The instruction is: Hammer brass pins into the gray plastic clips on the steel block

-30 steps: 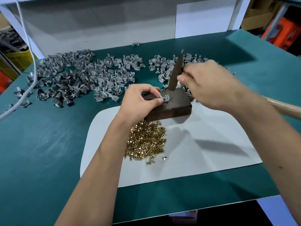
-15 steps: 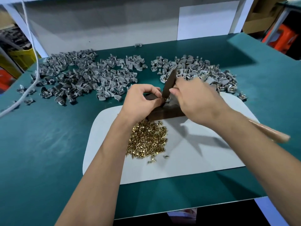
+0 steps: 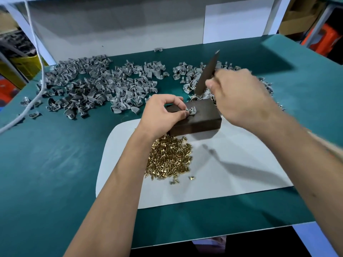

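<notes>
We see the left hand (image 3: 162,115) reaching in from 7 o'clock, its forearm running up the middle of the view, wrist slightly bent, knuckles up. Its thumb and forefinger are curled together and pinch a small gray plastic clip (image 3: 191,111) against the top face of the dark rectangular steel block (image 3: 196,121); the other fingers are folded under beside the block's left end.

The right hand (image 3: 239,97) comes in from 4 o'clock, blurred, its back toward us. Its fingers are wrapped tight round the neck of a hammer with a dark flat metal head (image 3: 207,74), which points up toward 12 o'clock, raised above the block and apart from the clip. A strip of the pale wooden handle (image 3: 328,145) shows behind the right forearm at 3 o'clock.

The block sits at the far edge of a white rounded mat (image 3: 232,173) on the green table (image 3: 46,173). Just beside the block at 6 o'clock lies a heap of small brass pins (image 3: 169,160), a few strays at its near edge. Loose gray plastic clips (image 3: 96,88) are scattered across the table from 10 to 1 o'clock, some hidden behind the right hand. A white cable (image 3: 41,75) hangs at 10 o'clock.
</notes>
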Available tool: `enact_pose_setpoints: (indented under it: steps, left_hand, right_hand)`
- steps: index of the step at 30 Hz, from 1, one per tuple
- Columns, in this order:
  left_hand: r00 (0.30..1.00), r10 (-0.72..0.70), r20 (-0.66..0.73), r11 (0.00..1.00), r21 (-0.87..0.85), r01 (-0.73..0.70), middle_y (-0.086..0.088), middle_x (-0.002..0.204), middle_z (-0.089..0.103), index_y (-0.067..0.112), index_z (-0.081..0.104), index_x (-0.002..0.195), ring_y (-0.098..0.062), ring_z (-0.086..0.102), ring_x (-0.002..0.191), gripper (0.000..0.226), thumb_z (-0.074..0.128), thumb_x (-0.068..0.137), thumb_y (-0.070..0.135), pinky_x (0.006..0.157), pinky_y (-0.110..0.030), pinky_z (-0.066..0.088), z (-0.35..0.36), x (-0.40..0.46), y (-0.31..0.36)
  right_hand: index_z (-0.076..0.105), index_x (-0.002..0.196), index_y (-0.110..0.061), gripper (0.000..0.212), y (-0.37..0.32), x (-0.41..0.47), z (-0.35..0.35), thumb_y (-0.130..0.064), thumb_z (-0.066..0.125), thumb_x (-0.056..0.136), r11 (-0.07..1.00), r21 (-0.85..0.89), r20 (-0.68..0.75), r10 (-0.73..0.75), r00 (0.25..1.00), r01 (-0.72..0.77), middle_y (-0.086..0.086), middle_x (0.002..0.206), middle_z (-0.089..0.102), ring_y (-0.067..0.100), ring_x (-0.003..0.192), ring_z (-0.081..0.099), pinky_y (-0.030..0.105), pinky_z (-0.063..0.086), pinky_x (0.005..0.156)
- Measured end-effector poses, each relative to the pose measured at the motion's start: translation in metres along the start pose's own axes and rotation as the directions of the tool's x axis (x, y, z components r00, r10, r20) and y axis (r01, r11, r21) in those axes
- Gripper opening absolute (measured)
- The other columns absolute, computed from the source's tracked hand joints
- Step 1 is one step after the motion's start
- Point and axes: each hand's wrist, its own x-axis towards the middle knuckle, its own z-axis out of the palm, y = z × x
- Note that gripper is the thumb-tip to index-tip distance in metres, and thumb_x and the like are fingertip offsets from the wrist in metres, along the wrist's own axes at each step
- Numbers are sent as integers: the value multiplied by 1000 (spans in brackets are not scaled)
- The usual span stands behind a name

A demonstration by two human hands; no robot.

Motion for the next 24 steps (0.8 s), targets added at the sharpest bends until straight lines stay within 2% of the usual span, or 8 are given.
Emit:
enact_pose_setpoints:
  steps: [1,4,6,8,11,15,19,24]
  left_hand:
    - [1000,1,0,1000,1,-1,0,115,74,11,78,82,0,66,108,8,86,80,8,103,-38,53,0,1,-1]
    - [1000,0,2,1000,-24,0,-3,115,73,8,78,83,-6,68,108,8,84,80,5,102,-40,55,-1,0,0]
    - [1000,3,0,1000,-6,-3,-1,115,73,8,78,84,-2,67,108,7,84,80,6,101,-38,55,0,-1,1]
    - [1000,-2,0,1000,6,2,0,115,73,9,79,84,3,66,106,7,85,80,7,102,-37,54,0,-2,2]
    - [1000,6,4,1000,11,-6,0,114,74,9,79,83,4,65,107,7,85,80,8,103,-36,53,0,0,1]
    - [1000,-3,6,1000,-20,3,-2,115,73,8,78,83,-6,67,110,7,83,81,4,103,-42,54,0,-2,1]
    - [1000,-13,22,999,-52,14,-1,117,73,11,79,83,-5,66,112,7,83,81,5,105,-40,52,0,-2,0]
    - [998,-12,57,998,-57,15,0,130,69,21,79,79,1,63,117,15,77,88,9,100,-20,45,2,-3,1]
  right_hand:
    - [50,91,-20,23,-4,-3,2,-36,42,106,999,35,-43,-3,999,4,6,69,46,34,63,42,39,38,62]
    - [52,101,-19,20,-14,-11,11,-33,40,108,999,-35,201,-19,979,26,11,82,53,34,72,46,40,41,66]
    - [51,96,-20,24,-9,-3,2,-37,40,108,992,-118,248,-22,969,53,9,83,51,34,75,46,38,39,68]
    - [48,90,-22,24,-5,5,-7,-39,41,107,986,-153,136,-51,989,72,7,77,46,34,71,44,38,35,66]
    - [50,96,-20,21,-9,-2,-1,-36,41,107,998,7,-110,-59,992,60,5,67,41,35,63,42,36,33,61]
    - [49,95,-22,23,-6,-8,11,-38,38,108,993,-72,197,-81,977,97,3,71,46,39,73,51,39,37,64]
    - [47,81,-25,29,12,-4,-4,-43,44,104,990,-73,203,-102,974,119,-1,72,50,32,74,49,37,37,65]
    - [68,83,-21,21,43,-3,-23,-39,67,94,992,86,305,-112,946,90,-3,73,67,21,70,58,32,45,62]
